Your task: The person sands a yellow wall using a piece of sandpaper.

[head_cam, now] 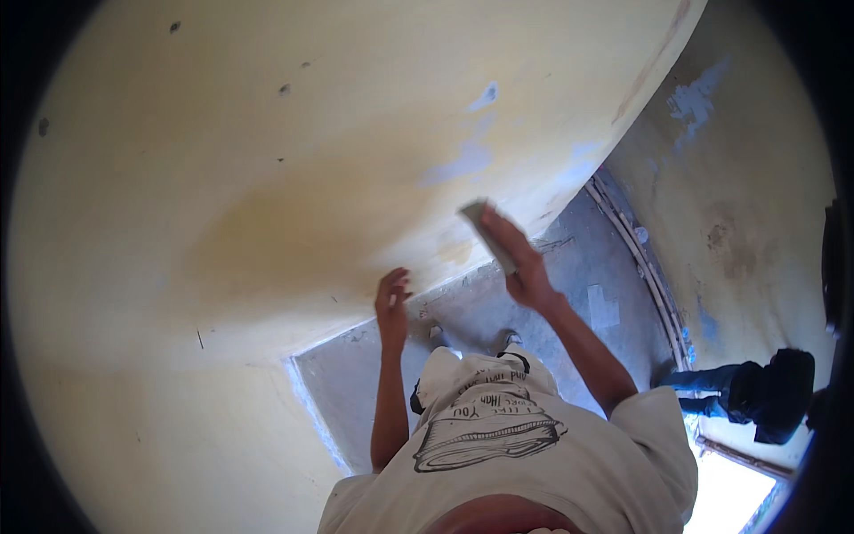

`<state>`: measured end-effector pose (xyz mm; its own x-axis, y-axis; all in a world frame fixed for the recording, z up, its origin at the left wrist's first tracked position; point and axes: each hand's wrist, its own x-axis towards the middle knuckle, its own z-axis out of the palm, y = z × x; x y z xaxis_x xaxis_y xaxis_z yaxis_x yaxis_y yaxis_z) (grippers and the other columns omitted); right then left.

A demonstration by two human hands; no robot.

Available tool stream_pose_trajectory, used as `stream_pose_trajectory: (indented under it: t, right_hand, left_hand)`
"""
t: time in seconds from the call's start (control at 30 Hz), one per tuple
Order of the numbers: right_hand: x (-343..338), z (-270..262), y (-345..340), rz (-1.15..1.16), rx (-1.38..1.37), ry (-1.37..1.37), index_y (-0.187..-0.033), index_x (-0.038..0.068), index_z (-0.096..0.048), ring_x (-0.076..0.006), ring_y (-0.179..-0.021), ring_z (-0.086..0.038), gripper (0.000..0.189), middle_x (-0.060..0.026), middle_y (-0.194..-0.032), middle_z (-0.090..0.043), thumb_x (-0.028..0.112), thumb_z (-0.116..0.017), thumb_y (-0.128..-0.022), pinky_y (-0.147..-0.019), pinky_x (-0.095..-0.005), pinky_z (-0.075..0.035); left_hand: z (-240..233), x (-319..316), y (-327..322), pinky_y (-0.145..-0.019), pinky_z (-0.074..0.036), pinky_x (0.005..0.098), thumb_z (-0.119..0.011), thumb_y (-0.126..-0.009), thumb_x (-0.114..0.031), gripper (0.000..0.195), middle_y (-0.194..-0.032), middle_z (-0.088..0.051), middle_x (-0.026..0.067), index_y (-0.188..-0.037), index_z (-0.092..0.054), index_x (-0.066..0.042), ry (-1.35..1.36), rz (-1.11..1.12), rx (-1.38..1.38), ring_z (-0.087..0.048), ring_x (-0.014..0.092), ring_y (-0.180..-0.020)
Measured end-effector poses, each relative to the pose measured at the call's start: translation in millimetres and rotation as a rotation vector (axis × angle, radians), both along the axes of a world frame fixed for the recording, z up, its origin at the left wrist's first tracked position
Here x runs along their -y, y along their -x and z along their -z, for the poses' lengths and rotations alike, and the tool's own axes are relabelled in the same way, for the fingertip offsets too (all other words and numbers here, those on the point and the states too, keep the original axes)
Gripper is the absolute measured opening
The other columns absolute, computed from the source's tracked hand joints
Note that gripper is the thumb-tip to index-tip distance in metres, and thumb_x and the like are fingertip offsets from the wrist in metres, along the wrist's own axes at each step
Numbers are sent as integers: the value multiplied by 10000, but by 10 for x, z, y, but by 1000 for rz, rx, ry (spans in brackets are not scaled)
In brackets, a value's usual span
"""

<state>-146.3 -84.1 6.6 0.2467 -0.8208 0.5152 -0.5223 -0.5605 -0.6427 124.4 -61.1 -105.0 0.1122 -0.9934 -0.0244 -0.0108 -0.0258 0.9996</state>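
My right hand point(524, 250) holds a flat grey pad point(492, 239) edge-on, with my fingers along one face. Blur hides its material; it could be folded sandpaper. The pad is in front of the yellow painted wall point(267, 220), and I cannot tell whether it touches it. Pale bluish patches point(467, 157) and small dark holes mark the wall above. To the left, my left hand point(392, 294) is raised near the wall's lower part with loosely bent fingers and nothing in it.
Long thin poles point(637, 257) lie on the concrete floor point(574, 287) along the stained right wall point(727, 200). A person in jeans point(707, 387) stands at the right, near a bright doorway point(727, 494). A pale flat piece point(603, 306) lies on the floor.
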Motion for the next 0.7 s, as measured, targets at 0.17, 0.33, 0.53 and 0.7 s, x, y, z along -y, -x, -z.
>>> stream_pose_trajectory:
  t: [0.17, 0.33, 0.53, 0.7]
  right_hand:
    - [843, -567, -316, 441, 296, 449, -1538, 11, -339, -290, -1493, -291, 605, -176, -1599, -334, -125, -320, -949, -1199, -400, -253]
    - [1475, -436, -687, 646, 327, 406, -1570, 3, -228, -346, -1531, -146, 677, -200, -1647, -183, -90, -401, -922, -1232, -413, -165]
    - [1245, 258, -1692, 104, -323, 407, -1532, 192, -385, -476, -1476, -200, 783, -222, -1611, -241, 66, -644, -804, -1192, -638, -160]
    - [1607, 244, -919, 616, -104, 422, -1579, 64, -207, -457, -1517, -49, 889, -273, -1628, -115, 181, -673, -831, -1150, -715, -56]
  left_hand:
    - [-352, 284, -672, -947, -479, 386, -490, -1059, -186, 297, -1335, -536, 124, -1295, -538, -11, 305, -430, 343, -549, 236, -1171]
    - [-640, 701, -805, -1157, -244, 556, -417, -1079, -338, 586, -1605, -134, 244, -1527, -262, 5, 513, -678, 749, -195, 393, -1477]
    - [14, 1024, -1216, -1178, 109, 586, -257, -1067, -524, 795, -1597, 283, 246, -1577, 117, -41, 491, -610, 843, 262, 417, -1481]
    - [128, 1011, -1141, -1148, 165, 607, -236, -1071, -511, 799, -1574, 289, 296, -1560, 139, -2, 382, -530, 891, 278, 443, -1467]
